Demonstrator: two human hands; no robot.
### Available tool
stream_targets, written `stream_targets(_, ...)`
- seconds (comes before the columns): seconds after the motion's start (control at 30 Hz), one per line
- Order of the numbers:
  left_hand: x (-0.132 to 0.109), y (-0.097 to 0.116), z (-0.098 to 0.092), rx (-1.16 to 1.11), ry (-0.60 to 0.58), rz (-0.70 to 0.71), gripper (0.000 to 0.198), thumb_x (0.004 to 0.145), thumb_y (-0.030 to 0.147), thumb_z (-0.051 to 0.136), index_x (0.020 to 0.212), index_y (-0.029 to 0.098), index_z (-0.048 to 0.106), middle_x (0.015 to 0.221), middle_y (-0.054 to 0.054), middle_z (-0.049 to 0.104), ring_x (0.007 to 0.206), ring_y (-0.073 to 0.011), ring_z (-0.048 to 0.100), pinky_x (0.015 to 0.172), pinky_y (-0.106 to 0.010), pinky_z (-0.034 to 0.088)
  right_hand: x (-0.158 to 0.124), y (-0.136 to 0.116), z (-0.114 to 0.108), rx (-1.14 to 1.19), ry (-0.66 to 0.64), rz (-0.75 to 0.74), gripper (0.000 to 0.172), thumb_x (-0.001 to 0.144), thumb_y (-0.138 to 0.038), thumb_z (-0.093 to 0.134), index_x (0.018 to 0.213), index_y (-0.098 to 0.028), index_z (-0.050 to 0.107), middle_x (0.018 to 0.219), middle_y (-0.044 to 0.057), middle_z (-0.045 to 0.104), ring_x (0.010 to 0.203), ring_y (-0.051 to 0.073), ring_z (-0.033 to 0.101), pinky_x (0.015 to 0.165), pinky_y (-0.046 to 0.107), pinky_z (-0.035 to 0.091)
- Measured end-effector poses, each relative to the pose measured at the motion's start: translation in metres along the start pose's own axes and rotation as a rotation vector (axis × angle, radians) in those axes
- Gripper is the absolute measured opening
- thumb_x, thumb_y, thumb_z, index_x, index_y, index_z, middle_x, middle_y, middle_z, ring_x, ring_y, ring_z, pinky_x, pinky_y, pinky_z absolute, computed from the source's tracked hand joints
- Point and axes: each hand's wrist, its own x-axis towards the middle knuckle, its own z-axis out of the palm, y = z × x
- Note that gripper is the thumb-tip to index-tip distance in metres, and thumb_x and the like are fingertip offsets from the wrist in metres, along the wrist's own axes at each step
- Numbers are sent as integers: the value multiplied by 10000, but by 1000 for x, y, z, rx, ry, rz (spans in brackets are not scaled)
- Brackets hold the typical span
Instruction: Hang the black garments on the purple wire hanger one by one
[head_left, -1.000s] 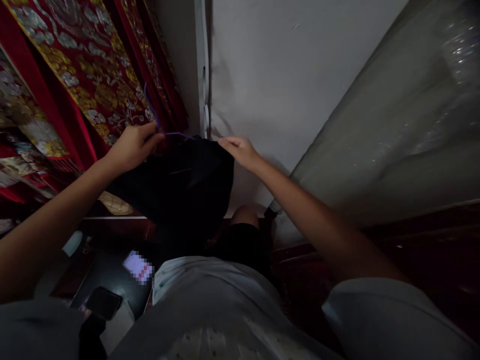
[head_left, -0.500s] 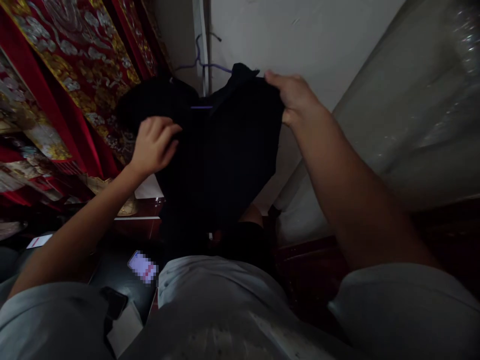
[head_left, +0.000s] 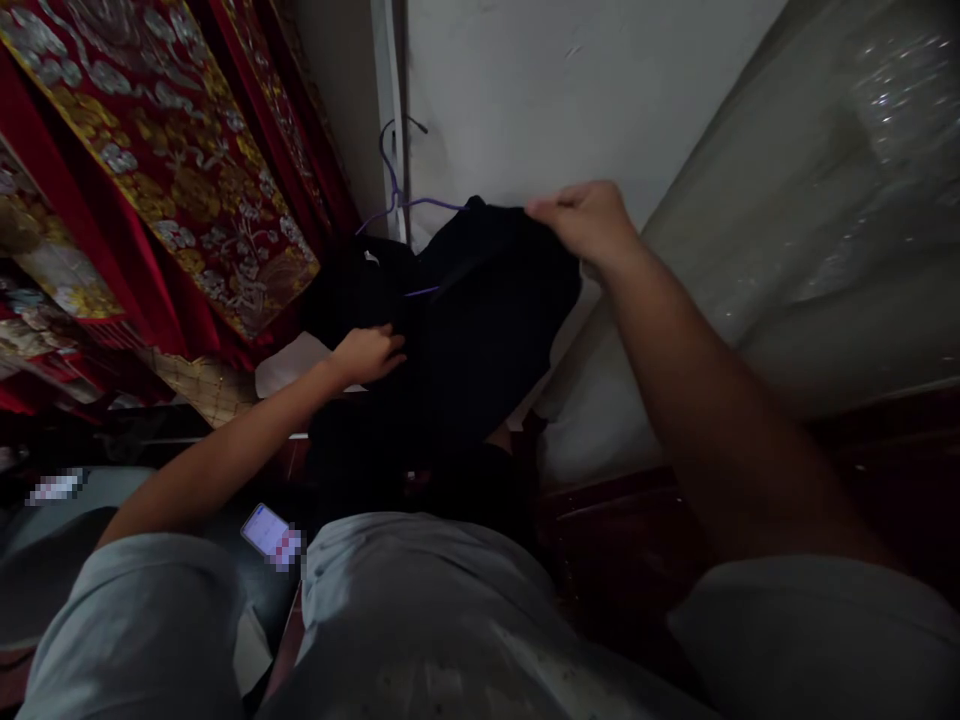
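Observation:
A black shirt point(head_left: 495, 310) hangs in front of me on a thin purple hanger point(head_left: 396, 195). The hanger's hook shows above the cloth, and a piece of its lower bar is visible through the neck opening. My right hand point(head_left: 589, 225) pinches the shirt's upper right edge and holds it stretched outward. Lower on the left side, my left hand point(head_left: 370, 355) has its fingers curled in against the cloth. The dark fabric hides its fingertips in part.
Red embroidered drapery point(head_left: 225, 190) hangs at the left. A pale wall point(head_left: 555, 110) stands behind the hanger, with clear plastic sheeting point(head_left: 810, 240) along the right. Low on the left, a lit phone point(head_left: 270, 532) lies on a dark surface.
The shirt and hanger sit lower in view, and more of the hanger shows. My left hand has shifted right and down across the shirt. My right hand keeps its pinch, slightly lower.

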Motion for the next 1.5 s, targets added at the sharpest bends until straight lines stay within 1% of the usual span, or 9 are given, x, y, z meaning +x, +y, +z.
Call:
stream_targets(0.1, -9, 6, 14, -56, -2, 54, 388, 1046, 463, 488, 1107, 156, 716, 1050, -150, 677, 875, -285, 705, 692, -360, 504, -10, -2, 20, -329, 217, -154, 250, 793, -167, 725, 1036, -197, 680, 1213, 136, 679, 1216, 324, 592, 1134, 524, 424)
stream_targets(0.17, -14, 9, 20, -112, 10, 33, 330, 1035, 412, 514, 1041, 155, 721, 1009, -138, 668, 813, -254, 689, 686, -352, 501, -23, -10, 37, -395, 116, -286, 294, 825, -143, 685, 1114, -193, 685, 1262, 131, 668, 1210, 298, 590, 1115, 480, 439)
stream_targets(0.37, -14, 11, 28, -431, 176, 52, 93, 880, 116, 585, 845, 155, 661, 889, -87, 648, 831, -213, 638, 799, -335, 524, -76, -19, 102, -572, -1013, -309, 224, 831, -131, 707, 1044, -185, 750, 875, 41, 762, 788, 201, 692, 717, 300, 500)
stream_targets(0.43, -15, 10, 32, -517, 220, 56, 115, 841, 75, 579, 881, 152, 655, 871, -76, 644, 827, -215, 628, 820, -347, 529, -90, -14, 119, -678, -1151, -322, 204, 847, -191, 749, 1044, -135, 754, 922, 83, 775, 803, 201, 704, 679, 273, 469)
stream_targets(0.7, -41, 23, 69, -1110, 518, -188, 984, 829, 162, 743, 1606, 260, 148, 1579, -192, 321, 1223, -292, 586, 980, -447, 564, -103, -11, 127, -818, -1098, -252, 302, 1064, -297, 520, 1016, -91, 735, 922, 145, 773, 791, 203, 730, 659, 267, 417)
stream_targets(0.9, -48, 50, 101, -1518, 148, -497, 631, 743, 86, 789, 1307, 161, 517, 1335, -152, 561, 1005, -204, 654, 968, -435, 557, -116, -22, 133, -800, -1203, -112, 270, 1045, -207, 496, 1070, -78, 732, 1000, 167, 773, 759, 179, 726, 610, 244, 420)
stream_targets(1.13, -20, 44, 95, -1462, 197, -431, 56, 897, 171, 659, 873, 123, 644, 830, -43, 665, 790, -153, 633, 802, -282, 515, -120, -31, 133, -740, -1127, -296, 256, 959, -141, 531, 1166, -90, 674, 945, 169, 753, 758, 207, 689, 582, 269, 374)
stream_targets(1.27, -12, 43, 77, -1371, 257, -318, 131, 948, 182, 602, 826, 142, 578, 786, -22, 641, 726, -132, 608, 717, -243, 483, -104, -29, 130, -327, -1017, 3, 364, 965, -81, 460, 1320, -141, 516, 725, 32, 701, 539, 127, 580, 525, 219, 411)
stream_targets(1.5, -24, 32, 23, -398, 152, -87, 125, 989, 153, 543, 977, 151, 667, 1001, -107, 727, 905, -234, 693, 808, -319, 499, -75, -38, 135, 101, -536, 450, 249, 901, 18, 459, 1029, -195, 463, 518, -32, 574, 398, 121, 491, 391, 184, 297)
